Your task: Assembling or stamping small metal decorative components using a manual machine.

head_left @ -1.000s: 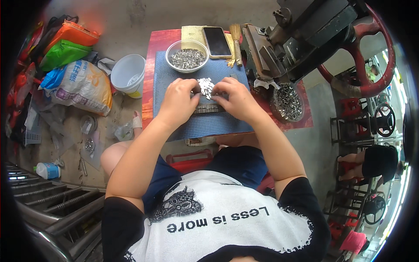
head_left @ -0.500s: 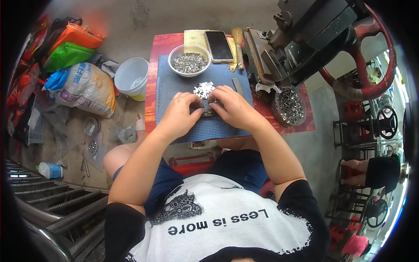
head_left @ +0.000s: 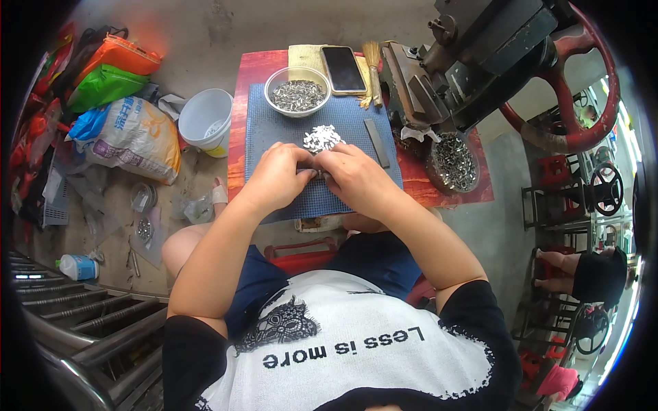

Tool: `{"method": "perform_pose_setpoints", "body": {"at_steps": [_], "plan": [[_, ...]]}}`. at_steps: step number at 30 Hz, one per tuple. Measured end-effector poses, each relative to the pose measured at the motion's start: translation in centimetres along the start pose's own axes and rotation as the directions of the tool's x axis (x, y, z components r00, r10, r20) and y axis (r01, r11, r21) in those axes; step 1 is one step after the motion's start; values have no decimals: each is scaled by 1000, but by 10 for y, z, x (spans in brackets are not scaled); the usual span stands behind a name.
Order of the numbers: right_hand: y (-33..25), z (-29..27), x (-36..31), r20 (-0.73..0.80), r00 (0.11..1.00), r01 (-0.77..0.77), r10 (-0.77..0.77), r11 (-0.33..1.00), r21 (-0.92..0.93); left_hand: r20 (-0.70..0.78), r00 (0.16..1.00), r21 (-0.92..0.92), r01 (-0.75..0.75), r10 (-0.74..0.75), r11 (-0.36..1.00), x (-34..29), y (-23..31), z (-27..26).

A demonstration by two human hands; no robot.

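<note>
My left hand [head_left: 279, 177] is closed, its thumb and fingers pinching one end of a small dark metal block [head_left: 319, 175]. My right hand [head_left: 354, 179] has its fingers bent over the same block, touching the left fingertips and hiding most of it. Just beyond the fingers lies a loose pile of small white pieces [head_left: 321, 138] on the blue ribbed mat [head_left: 274, 130]. Farther back stands a clear bowl [head_left: 266, 96] full of small silvery metal pins [head_left: 299, 97]. A flat grey metal bar [head_left: 376, 142] rests on the mat to the right of my right hand.
A phone [head_left: 344, 69] and a brush [head_left: 373, 72] lie at the table's back. To the right are a machine with a red handwheel [head_left: 569, 137] and a tub of metal parts [head_left: 454, 163]. A white bucket [head_left: 205, 120] and sacks [head_left: 133, 137] stand on the left.
My right hand has moved left, its fingers now meeting my left fingertips and covering the dark metal block. More of the grey bar shows.
</note>
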State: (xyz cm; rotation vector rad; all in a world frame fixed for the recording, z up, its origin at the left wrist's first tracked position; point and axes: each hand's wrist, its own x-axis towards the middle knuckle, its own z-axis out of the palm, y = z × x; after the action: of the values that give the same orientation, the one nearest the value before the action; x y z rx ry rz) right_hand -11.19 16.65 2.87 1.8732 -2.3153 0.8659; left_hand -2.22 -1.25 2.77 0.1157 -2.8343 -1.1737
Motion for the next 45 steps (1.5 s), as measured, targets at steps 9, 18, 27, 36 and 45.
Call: {"method": "perform_pose_setpoints", "body": {"at_steps": [9, 18, 27, 36, 45], "plan": [[0, -5, -6, -76, 997, 26, -27, 999, -26, -277, 960, -177, -79, 28, 981, -25, -23, 14], [8, 1, -3, -65, 997, -42, 37, 996, -79, -419, 906, -148, -129, 56, 981, -34, -28, 22], [0, -1, 1, -2, 999, -42, 42, 984, -173, -464, 885, -139, -114, 37, 984, -36, -27, 21], [8, -5, -7, -9, 993, -116, 115, 993, -34, -390, 919, 25, -55, 61, 998, -36, -23, 20], [22, -13, 0, 130, 963, -251, 237, 963, 102, -387, 922, 77, 21, 11, 997, -27, -20, 30]]}}
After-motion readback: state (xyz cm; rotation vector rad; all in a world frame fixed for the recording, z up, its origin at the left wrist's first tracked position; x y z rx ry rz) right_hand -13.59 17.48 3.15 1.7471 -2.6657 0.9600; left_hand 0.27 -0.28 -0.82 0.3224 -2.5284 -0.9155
